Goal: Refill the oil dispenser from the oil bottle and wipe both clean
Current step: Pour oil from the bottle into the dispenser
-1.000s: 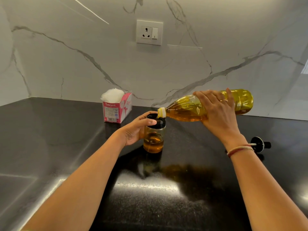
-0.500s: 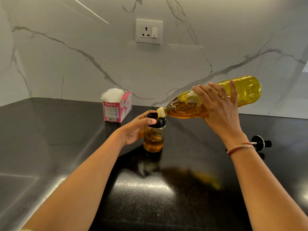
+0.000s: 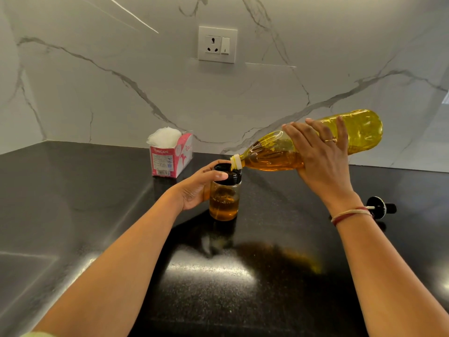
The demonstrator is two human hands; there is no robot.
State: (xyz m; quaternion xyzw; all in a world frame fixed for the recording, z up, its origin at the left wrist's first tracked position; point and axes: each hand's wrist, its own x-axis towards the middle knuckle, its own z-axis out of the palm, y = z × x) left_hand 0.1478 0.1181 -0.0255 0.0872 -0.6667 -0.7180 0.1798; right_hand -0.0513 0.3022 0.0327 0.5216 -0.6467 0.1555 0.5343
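Refilling looks midway. The right hand (image 3: 320, 159) grips the tilted oil bottle (image 3: 362, 132), its mouth at the open top of the dispenser (image 3: 224, 203). The dispenser stands on the counter (image 3: 97, 190), roughly half full, gripped by the left hand (image 3: 198, 189). Its spout cap (image 3: 380, 207) lies apart. Capping and the 2 wipes, likely using the tissues (image 3: 165, 137), remain.

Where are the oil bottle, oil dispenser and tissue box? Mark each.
oil bottle (image 3: 362, 132), head view, raised base end.
oil dispenser (image 3: 224, 205), head view, glass body.
tissue box (image 3: 162, 162), head view, printed front face.
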